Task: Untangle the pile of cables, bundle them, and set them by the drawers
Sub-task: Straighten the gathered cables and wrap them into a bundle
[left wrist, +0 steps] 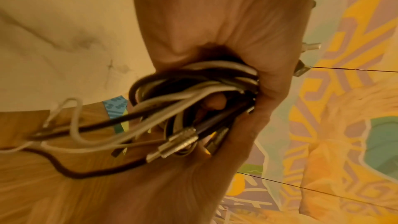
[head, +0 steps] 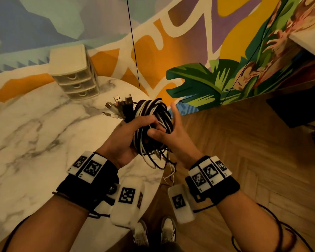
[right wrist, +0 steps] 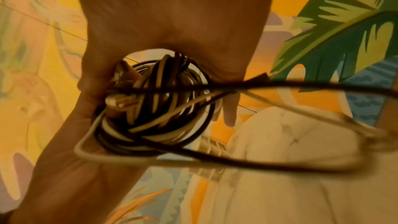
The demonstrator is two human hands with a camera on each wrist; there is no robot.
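Observation:
A coil of black and white cables (head: 153,113) is held in the air over the right edge of the marble table (head: 35,124). My left hand (head: 144,122) grips the coil from the left, fingers wrapped round the strands (left wrist: 193,83). My right hand (head: 164,131) meets it from the right, thumb and lower fingers hooked into the loops (right wrist: 163,108) while the index finger (head: 175,110) points up. Several USB plugs (head: 116,106) fan out at the coil's far left. Loose cable ends (head: 158,160) dangle below my hands. The small cream drawers (head: 75,75) stand at the table's back.
A painted mural wall (head: 189,51) runs behind the table, with two thin black cords (head: 133,42) hanging down it. Wooden herringbone floor (head: 244,151) lies to the right, with a dark piece of furniture (head: 295,110) at the far right. My shoes (head: 153,233) show below.

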